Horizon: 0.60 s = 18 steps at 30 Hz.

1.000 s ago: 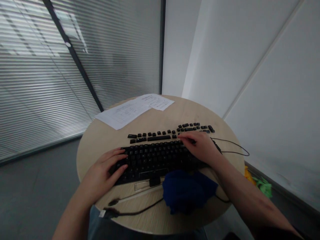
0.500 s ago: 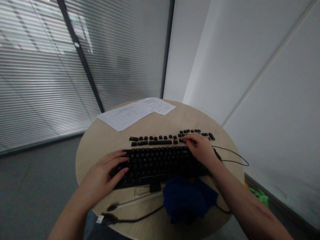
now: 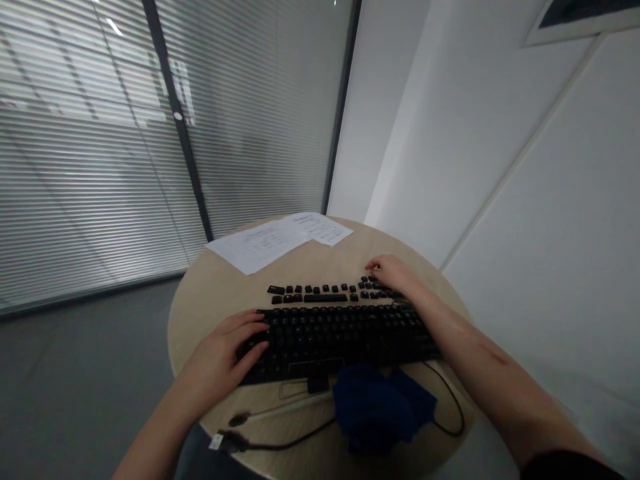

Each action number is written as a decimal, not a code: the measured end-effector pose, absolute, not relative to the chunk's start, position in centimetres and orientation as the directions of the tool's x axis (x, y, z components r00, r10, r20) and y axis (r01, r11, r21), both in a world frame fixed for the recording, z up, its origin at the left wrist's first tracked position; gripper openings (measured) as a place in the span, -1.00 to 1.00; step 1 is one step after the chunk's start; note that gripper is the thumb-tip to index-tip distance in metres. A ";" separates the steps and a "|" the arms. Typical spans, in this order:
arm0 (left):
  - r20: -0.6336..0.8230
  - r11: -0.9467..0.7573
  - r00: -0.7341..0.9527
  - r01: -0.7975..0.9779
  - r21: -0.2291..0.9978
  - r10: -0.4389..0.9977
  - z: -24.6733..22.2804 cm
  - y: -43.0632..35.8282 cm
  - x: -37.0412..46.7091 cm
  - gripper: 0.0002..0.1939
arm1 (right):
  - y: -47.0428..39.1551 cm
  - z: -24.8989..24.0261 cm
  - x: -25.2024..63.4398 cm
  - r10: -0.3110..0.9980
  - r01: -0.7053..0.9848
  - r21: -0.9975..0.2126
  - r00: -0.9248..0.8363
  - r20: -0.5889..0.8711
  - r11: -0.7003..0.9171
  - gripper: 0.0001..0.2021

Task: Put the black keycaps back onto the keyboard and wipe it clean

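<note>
A black keyboard (image 3: 320, 337) lies across the table in front of me. My left hand (image 3: 225, 350) rests on its left end, fingers spread over the keys and thumb apart. Beyond the keyboard, loose black keycaps are laid out in rows, among them a long space bar keycap (image 3: 325, 298). My right hand (image 3: 393, 272) is above the right-hand group of keycaps (image 3: 367, 285), at its far edge. Its thumb and fingers are pinched together, and whatever is between them is too small to make out. The hand and forearm hide some of the keycaps.
A blue cloth (image 3: 375, 410) lies at the keyboard's near edge. Around it are a cable with a plug (image 3: 227, 441), a slim tool with a dark end (image 3: 240, 419) and a black cord (image 3: 457, 407). Printed papers (image 3: 270, 241) lie at the back of the round table (image 3: 190, 300).
My right hand has moved away from me, from the near keycaps to the far edge of the right group. My left hand stays on the keyboard. The camera view has shifted slightly.
</note>
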<state>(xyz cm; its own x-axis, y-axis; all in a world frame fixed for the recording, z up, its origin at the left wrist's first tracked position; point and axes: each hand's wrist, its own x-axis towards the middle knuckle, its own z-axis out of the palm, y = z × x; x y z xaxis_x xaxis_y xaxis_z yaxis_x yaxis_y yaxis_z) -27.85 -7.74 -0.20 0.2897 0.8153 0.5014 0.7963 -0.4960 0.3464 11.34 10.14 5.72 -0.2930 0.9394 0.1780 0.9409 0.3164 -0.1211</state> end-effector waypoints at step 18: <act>0.493 -0.492 0.286 0.792 0.361 0.822 -0.9 -7.5 -28.1 -0.54 | 14.7 3.6 9.7 0.958 0.953 -0.103 -0.286 -0.005 0.284 -0.75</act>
<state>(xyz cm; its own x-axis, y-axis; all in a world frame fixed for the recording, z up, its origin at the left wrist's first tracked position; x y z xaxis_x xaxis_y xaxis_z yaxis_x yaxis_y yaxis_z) -28.05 -7.53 -0.89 0.2858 0.8217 0.4932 0.7920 -0.4922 0.3612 9.68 14.74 3.64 -0.2858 0.9583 -0.0048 0.9534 0.2838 -0.1028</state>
